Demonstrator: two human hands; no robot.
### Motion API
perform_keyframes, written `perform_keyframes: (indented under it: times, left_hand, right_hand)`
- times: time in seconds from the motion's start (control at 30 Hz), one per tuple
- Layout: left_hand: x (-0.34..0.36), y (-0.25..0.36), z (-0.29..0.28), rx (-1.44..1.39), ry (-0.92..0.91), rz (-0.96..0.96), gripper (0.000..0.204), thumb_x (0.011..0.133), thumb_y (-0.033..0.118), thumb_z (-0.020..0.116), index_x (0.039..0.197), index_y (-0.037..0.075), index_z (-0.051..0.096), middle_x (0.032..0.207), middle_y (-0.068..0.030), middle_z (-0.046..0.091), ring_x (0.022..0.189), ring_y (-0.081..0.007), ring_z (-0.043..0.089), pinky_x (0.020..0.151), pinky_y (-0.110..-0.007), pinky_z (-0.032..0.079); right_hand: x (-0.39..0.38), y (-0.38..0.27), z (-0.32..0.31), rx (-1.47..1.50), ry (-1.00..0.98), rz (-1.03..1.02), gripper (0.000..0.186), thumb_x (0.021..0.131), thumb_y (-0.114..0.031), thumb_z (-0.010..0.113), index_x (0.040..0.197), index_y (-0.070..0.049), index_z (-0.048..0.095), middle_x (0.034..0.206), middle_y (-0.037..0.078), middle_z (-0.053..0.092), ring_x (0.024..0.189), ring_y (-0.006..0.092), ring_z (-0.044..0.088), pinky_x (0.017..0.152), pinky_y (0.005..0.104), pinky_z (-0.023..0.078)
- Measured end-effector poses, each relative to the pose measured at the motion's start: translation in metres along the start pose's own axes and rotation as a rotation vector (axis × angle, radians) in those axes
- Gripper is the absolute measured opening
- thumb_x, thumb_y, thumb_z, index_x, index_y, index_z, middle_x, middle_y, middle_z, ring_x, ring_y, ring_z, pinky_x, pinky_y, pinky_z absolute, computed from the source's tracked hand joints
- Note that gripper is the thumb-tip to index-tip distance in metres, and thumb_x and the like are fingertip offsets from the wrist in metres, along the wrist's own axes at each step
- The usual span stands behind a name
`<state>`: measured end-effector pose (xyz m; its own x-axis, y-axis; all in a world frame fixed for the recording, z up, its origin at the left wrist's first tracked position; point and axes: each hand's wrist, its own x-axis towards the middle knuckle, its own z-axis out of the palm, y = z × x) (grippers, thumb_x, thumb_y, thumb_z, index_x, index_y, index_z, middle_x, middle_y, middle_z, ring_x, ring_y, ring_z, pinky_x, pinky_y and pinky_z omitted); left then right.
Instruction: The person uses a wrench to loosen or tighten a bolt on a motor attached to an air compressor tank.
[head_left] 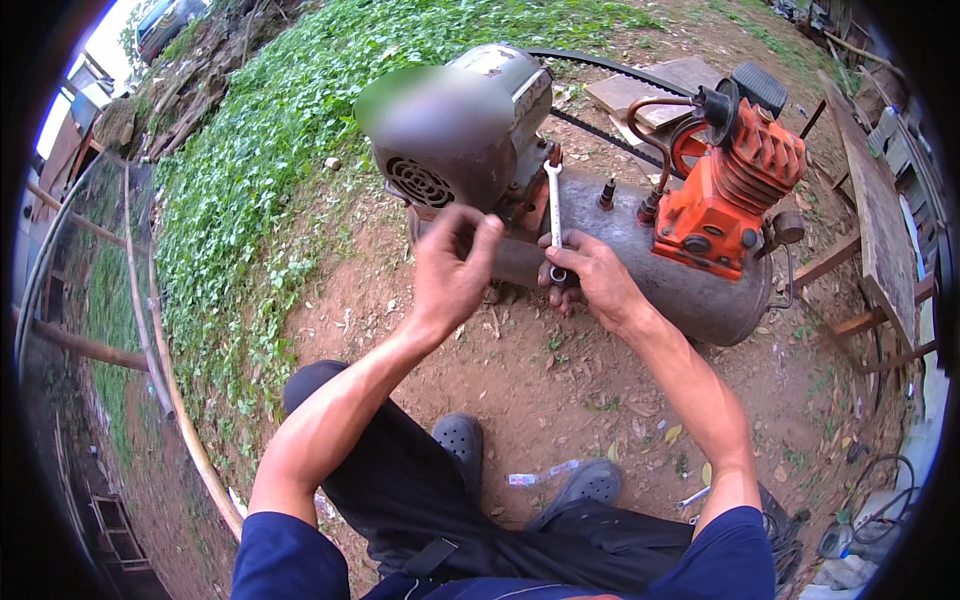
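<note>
My right hand (590, 275) is closed round the lower end of a silver combination wrench (556, 205), whose open jaw points up. Its ring end shows at the fingers. Just left of it, my left hand (452, 270) has its fingers curled in and the thumb raised; whatever they may hold is hidden. Both hands are over the near side of an air compressor, below its grey electric motor (480, 175). The wrench's upper end is close to the motor's mounting bracket (530, 205); whether it touches cannot be told.
An orange compressor pump (725, 195) sits on the dark tank (700, 300), with a black belt (610, 62) running to the motor. Another wrench (693, 497) lies on the dirt by my right arm. Boards (660, 85) lie behind; a bamboo-pole fence (165, 350) stands left.
</note>
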<state>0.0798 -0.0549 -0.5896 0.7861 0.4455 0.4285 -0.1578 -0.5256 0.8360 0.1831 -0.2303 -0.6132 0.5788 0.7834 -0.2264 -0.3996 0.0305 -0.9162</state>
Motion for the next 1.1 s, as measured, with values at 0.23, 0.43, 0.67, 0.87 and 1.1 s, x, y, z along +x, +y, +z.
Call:
perform_keyframes:
  times: [0.23, 0.43, 0.67, 0.87, 1.1]
  left_hand:
    - [0.006, -0.059, 0.024, -0.405, 0.039, -0.555, 0.024, 0.098, 0.013, 0.053, 0.116, -0.003, 0.055, 0.102, -0.0093, 0.063, 0.076, -0.0157, 0.059, 0.067, -0.028, 0.05]
    - [0.026, -0.065, 0.038, -0.738, -0.04, -0.695, 0.022, 0.097, 0.005, 0.048, 0.116, -0.005, 0.052, 0.101, -0.0118, 0.063, 0.072, -0.0188, 0.063, 0.06, -0.028, 0.05]
    - [0.036, -0.072, 0.034, -0.863, -0.157, -0.705, 0.028, 0.092, -0.004, 0.049, 0.12, -0.001, 0.045, 0.098, -0.0103, 0.057, 0.072, -0.0176, 0.059, 0.059, -0.028, 0.046]
    - [0.036, -0.071, 0.038, -0.903, -0.077, -0.766, 0.027, 0.09, -0.003, 0.051, 0.116, 0.003, 0.049, 0.096, -0.0075, 0.057, 0.076, -0.0166, 0.059, 0.059, -0.027, 0.047]
    - [0.037, -0.066, 0.04, -0.917, -0.045, -0.818, 0.023, 0.088, 0.004, 0.053, 0.111, 0.004, 0.051, 0.097, -0.0054, 0.058, 0.081, -0.0164, 0.059, 0.062, -0.029, 0.048]
  right_hand:
    - [-0.004, 0.0, 0.003, 0.013, 0.039, 0.006, 0.026, 0.097, -0.023, 0.054, 0.115, -0.005, 0.051, 0.078, 0.005, 0.063, 0.056, 0.0112, 0.059, 0.048, 0.0246, 0.045]
    - [-0.002, 0.005, 0.001, 0.014, 0.065, 0.006, 0.024, 0.097, -0.022, 0.052, 0.113, -0.004, 0.052, 0.077, 0.007, 0.065, 0.054, 0.0124, 0.059, 0.048, 0.0249, 0.045]
    - [-0.004, 0.007, -0.002, 0.034, 0.059, 0.003, 0.024, 0.098, -0.022, 0.052, 0.113, -0.004, 0.052, 0.075, 0.006, 0.064, 0.054, 0.0118, 0.059, 0.047, 0.0245, 0.044]
    - [-0.002, 0.011, -0.003, 0.021, 0.014, -0.024, 0.025, 0.099, -0.023, 0.053, 0.114, -0.003, 0.052, 0.075, 0.006, 0.065, 0.054, 0.0109, 0.058, 0.045, 0.0234, 0.044]
    - [0.0, 0.012, -0.001, 0.031, -0.019, -0.022, 0.026, 0.099, -0.023, 0.053, 0.114, -0.002, 0.052, 0.075, 0.007, 0.064, 0.054, 0.0106, 0.057, 0.046, 0.023, 0.044]
